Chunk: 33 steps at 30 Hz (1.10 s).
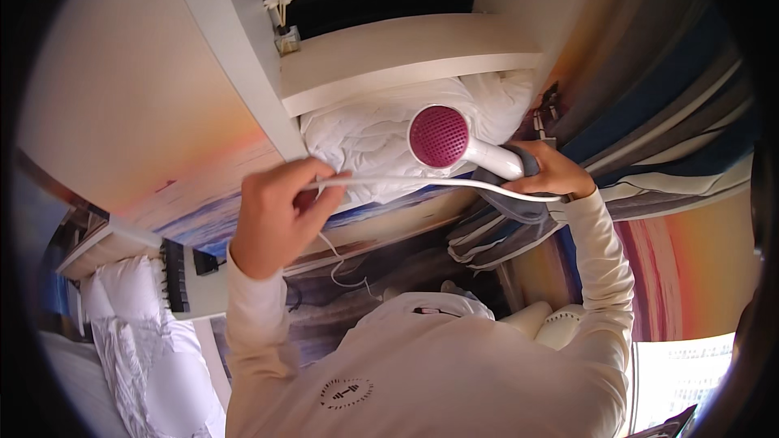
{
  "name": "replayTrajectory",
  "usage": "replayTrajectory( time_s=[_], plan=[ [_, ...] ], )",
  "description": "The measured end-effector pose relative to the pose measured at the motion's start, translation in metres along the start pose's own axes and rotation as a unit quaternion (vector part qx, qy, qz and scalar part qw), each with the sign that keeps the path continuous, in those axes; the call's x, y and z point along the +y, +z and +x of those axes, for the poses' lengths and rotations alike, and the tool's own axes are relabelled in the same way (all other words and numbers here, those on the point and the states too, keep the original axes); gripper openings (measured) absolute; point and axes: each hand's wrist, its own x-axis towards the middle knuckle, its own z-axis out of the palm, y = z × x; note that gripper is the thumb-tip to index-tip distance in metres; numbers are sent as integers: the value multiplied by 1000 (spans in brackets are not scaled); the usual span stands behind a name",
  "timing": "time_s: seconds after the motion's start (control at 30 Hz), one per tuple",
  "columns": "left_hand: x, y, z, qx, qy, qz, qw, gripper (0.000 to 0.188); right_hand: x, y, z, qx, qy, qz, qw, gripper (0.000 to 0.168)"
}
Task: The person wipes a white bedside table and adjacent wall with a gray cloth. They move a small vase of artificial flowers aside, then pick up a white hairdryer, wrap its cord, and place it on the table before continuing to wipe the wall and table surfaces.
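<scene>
A white hair dryer [492, 155] with a round pink perforated cover hangs before me, its handle in the grip of my right hand [551, 171]. Against that same hand is a dark grey fabric item [517, 204], perhaps a pouch, partly hidden behind the handle. My left hand [283, 213] pinches the white power cord [414, 180] between thumb and fingers. From there the cord stretches across to my right wrist. Another length of cord [341, 274] dangles below my left hand towards the floor.
Behind the dryer, white bedding [377, 134] lies beneath a white shelf [414, 52]. A glass bottle with white flowers [286, 36] stands on the shelf's left end. Striped curtains [657, 140] hang at right. A bed with pillows [131, 289] is at lower left.
</scene>
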Motion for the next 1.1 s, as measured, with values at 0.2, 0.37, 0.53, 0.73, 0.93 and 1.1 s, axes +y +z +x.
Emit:
replayTrajectory(
  time_s=[0.2, 0.37, 0.53, 0.73, 0.93, 1.1],
  plan=[
    [-15, 3, 65, -86, -31, -98, 991, 11, 32, -5, -3, -214, 2, 115, 970, 70],
    [-28, 39, 80, -139, -101, -192, 966, 12, 62, -10, 0, -302, -76, 116, 943, 73],
    [-37, 80, 61, -194, -158, -196, 948, 21, 173, 7, -39, -27, -99, 528, 843, 92],
    [-23, 85, 52, -122, -176, -90, 973, 23, 96, -27, -25, 127, 79, 567, 810, 66],
    [7, 97, 72, -132, -117, 12, 984, 26, 125, -24, -36, 92, 82, 496, 860, 76],
    [-29, 77, 77, -41, -167, 13, 985, 33, 137, -52, -26, -112, -1, 348, 931, 63]
  ],
)
